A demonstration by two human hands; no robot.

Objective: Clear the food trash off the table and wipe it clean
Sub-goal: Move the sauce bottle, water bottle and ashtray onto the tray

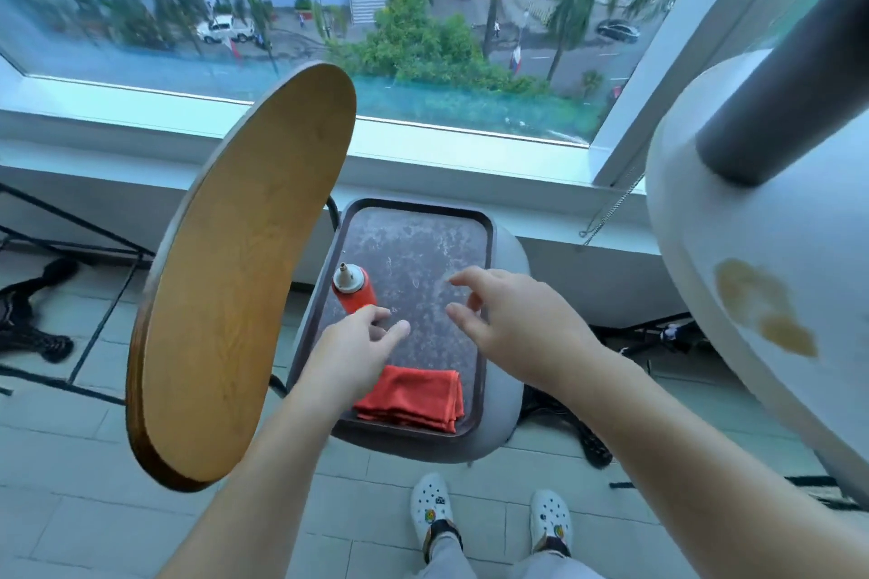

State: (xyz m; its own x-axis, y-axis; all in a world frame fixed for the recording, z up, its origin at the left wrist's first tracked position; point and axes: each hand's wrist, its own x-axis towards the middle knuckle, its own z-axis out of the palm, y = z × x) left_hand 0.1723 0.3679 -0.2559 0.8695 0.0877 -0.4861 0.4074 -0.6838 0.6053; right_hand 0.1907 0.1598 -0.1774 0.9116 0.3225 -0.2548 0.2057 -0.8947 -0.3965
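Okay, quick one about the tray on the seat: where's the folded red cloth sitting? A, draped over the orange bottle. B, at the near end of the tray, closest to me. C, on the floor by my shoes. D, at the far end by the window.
B: the folded red cloth lies at the near end of the tray, while the orange bottle stands apart, farther up along the tray's left side.

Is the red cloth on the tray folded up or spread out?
Folded. The red cloth lies as a neat square at the near end of the tray, with stacked layers showing along its front edge.
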